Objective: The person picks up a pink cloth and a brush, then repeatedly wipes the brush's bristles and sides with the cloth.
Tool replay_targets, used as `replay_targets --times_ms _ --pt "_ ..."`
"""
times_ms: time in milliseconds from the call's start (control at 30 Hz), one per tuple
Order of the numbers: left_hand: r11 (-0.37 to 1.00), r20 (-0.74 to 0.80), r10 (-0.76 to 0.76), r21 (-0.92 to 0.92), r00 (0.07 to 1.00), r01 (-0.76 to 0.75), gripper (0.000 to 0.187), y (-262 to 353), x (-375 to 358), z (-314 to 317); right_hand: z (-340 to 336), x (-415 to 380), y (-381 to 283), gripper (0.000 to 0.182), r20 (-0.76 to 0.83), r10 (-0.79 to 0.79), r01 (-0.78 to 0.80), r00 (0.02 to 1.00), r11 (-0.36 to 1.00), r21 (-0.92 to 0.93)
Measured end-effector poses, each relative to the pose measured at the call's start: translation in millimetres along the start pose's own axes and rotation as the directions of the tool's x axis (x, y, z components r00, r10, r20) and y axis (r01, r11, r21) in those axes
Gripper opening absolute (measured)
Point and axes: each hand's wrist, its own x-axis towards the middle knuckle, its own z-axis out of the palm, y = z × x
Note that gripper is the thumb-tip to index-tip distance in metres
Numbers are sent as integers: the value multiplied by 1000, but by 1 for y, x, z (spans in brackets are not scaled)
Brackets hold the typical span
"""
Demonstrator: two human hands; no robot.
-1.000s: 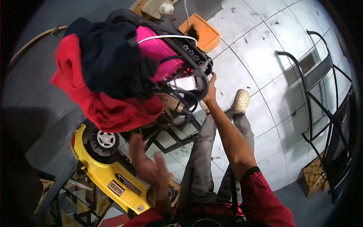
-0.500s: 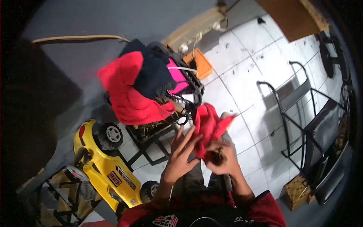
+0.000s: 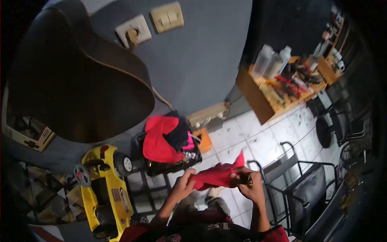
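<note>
In the head view we hold a red cloth [image 3: 215,177] stretched between both hands in front of our chest: our left hand [image 3: 184,183] is pinched on its end at 9 o'clock, our right hand [image 3: 249,184] is closed around the end at 3 o'clock. One corner sticks up loose, so we judge the cloth could slip free if either pinch slackens (the grip looks light). At 10 o'clock of the cloth, a black basket [image 3: 177,163] holds a red garment [image 3: 158,141], dark clothing [image 3: 177,133] and something pink [image 3: 188,144]. A yellow toy car [image 3: 105,189] stands at 9 o'clock.
</note>
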Motion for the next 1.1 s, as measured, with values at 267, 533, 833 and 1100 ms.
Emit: replay_targets --times_ms 267,533,833,1100 --pt "794 -236 559 -123 795 -595 19 232 -21 -43 -50 -37 -129 58 96 -736 719 670 676 162" --pt "179 -265 844 -680 466 -711 12 274 -83 -40 -8 -58 -156 59 451 -719 609 529 692 389" --pt "-42 -439 839 -643 323 -765 9 255 -104 -62 73 -86 -117 61 675 -457 385 579 883 268" --pt "110 -460 774 -580 436 -807 11 253 -126 -102 99 -89 -126 62 720 -407 354 562 905 235"
